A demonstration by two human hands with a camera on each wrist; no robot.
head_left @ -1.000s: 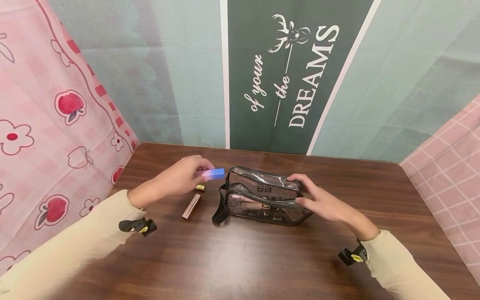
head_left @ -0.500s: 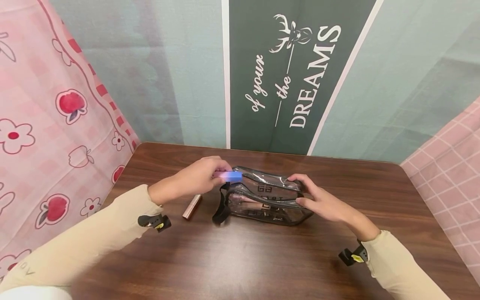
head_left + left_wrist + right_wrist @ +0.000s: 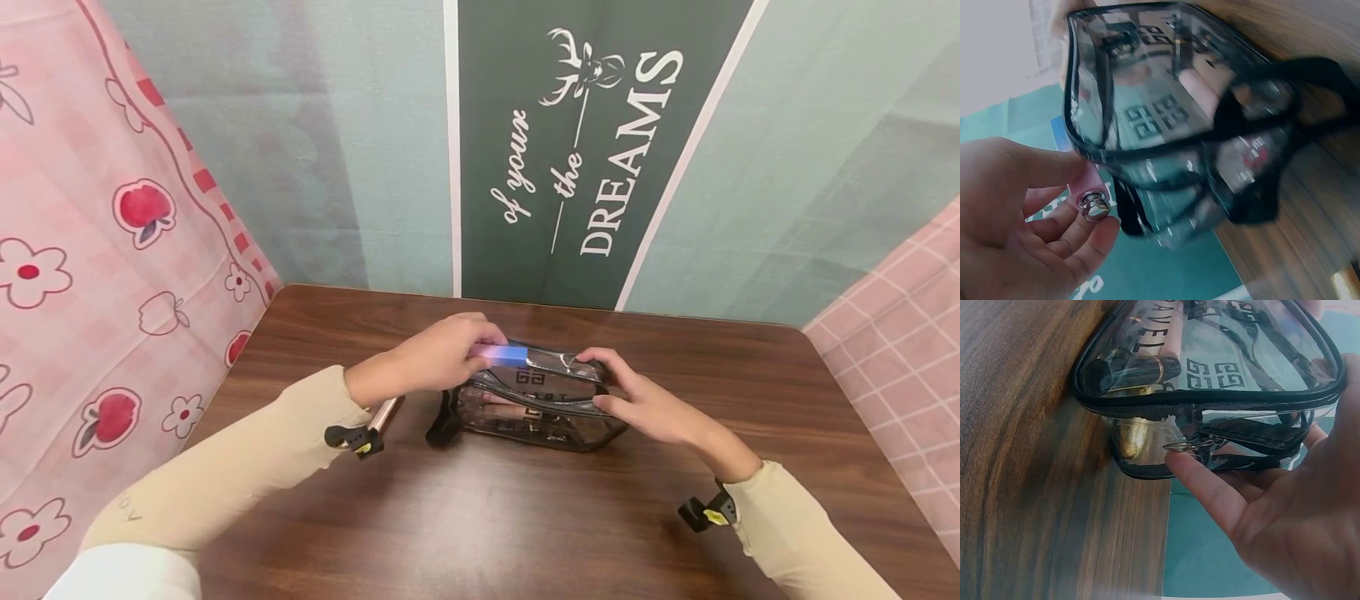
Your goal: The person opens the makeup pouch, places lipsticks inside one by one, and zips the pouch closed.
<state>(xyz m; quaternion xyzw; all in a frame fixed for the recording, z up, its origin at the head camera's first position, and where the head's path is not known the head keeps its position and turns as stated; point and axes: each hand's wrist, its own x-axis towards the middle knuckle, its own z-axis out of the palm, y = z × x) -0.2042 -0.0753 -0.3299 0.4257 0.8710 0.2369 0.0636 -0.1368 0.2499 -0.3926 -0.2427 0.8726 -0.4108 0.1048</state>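
Observation:
My left hand [image 3: 453, 354] pinches a slim rectangular pink-to-blue stick [image 3: 510, 356] by its pink end. A silvery ringed tip [image 3: 1094, 203] shows at that end in the left wrist view. The stick overlaps the far rim of a clear zip pouch [image 3: 536, 429] with black trim, whose top is unzipped. My right hand [image 3: 648, 407] grips the pouch's right end, with the thumb at the near rim and fingers at the far rim. Through the plastic show a pink tube [image 3: 1199, 92], a black tube [image 3: 1138, 374] and a gold rounded piece [image 3: 1132, 439].
A rose-gold lipstick tube [image 3: 386, 414] lies on the wooden table [image 3: 480, 517], partly behind the left wrist strap. The pouch's black strap loop [image 3: 444, 423] hangs at its left end. Behind the table hangs a printed curtain [image 3: 540, 275].
My left hand has carried the pink-to-blue stick rightward from beside the pouch to over its opening. The small gold tube is now hidden by the left arm. My right hand stays in place.

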